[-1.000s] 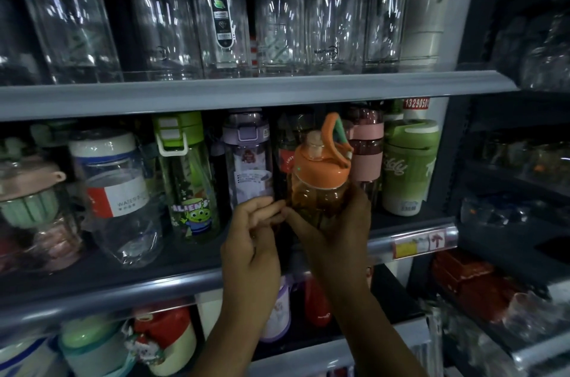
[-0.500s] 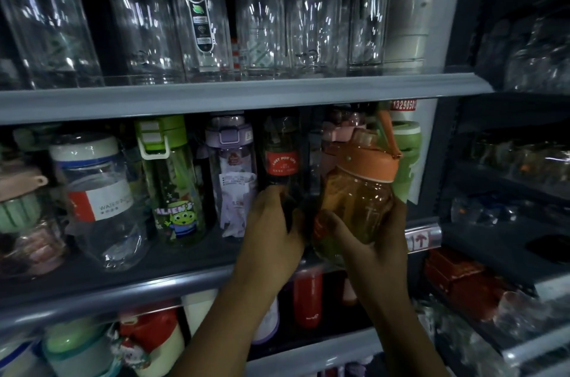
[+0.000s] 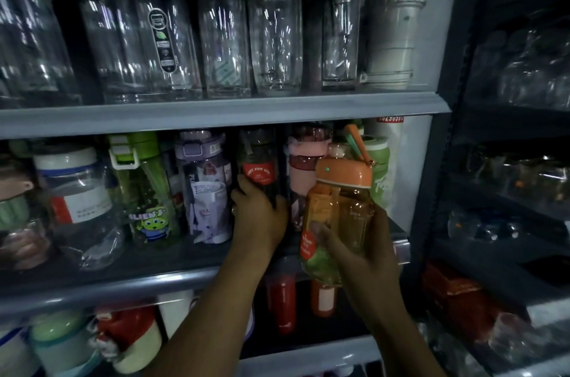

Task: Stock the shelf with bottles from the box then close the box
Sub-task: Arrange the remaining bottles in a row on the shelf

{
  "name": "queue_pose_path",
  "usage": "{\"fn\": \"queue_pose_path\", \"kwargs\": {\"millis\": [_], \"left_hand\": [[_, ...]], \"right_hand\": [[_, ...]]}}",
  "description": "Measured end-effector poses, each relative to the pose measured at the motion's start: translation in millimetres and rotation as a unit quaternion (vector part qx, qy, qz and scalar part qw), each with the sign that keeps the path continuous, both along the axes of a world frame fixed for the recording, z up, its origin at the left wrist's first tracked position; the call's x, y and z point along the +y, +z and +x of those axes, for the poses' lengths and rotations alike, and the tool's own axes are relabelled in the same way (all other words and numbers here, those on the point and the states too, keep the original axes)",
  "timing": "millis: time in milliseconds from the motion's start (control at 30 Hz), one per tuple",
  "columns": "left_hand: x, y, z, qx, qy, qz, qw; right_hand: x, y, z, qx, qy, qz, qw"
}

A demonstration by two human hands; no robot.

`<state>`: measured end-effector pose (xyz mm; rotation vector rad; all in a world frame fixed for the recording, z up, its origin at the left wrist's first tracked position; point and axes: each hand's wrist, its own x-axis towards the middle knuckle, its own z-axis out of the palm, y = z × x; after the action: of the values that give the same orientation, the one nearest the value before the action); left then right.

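My right hand [image 3: 364, 248] grips an orange-lidded amber bottle [image 3: 342, 210] from below, holding it in front of the middle shelf [image 3: 108, 287] and off its surface. To its left, my left hand [image 3: 260, 217] wraps round the lower part of a dark bottle with a red round label [image 3: 258, 165] that stands on the shelf. A pink-lidded bottle [image 3: 305, 160] stands between the two. The box is out of view.
Green, purple and clear bottles fill the left of the middle shelf. A green cup [image 3: 377, 167] stands at its right end. Tall clear bottles line the top shelf [image 3: 216, 111]. Red bottles and cups sit below. A dark rack [image 3: 505, 191] stands at right.
My right hand has lifted the orange bottle off the shelf and drawn it right and toward me. My left hand has moved from the orange bottle onto the dark red-label bottle behind.
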<state>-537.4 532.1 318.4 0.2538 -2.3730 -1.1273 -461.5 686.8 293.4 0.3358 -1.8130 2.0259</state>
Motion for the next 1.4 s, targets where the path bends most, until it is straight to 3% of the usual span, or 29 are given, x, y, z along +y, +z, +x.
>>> {"fn": "queue_pose_path", "kwargs": {"millis": [300, 767, 1400], "left_hand": [[-1.4, -12.5, -19.7, 0.016, 0.040, 0.013, 0.999], [0.3, -22.7, -49.2, -0.038, 0.094, -0.052, 0.994], [3.8, -37.5, -58.5, -0.047, 0.131, -0.125, 0.982]], "right_hand": [[14.8, -5.5, 6.3, -0.001, 0.033, 0.014, 0.999], [17.6, -13.6, 1.4, -0.003, 0.026, 0.037, 0.999], [15.6, -21.2, 8.9, -0.025, 0.031, 0.060, 0.997]]}}
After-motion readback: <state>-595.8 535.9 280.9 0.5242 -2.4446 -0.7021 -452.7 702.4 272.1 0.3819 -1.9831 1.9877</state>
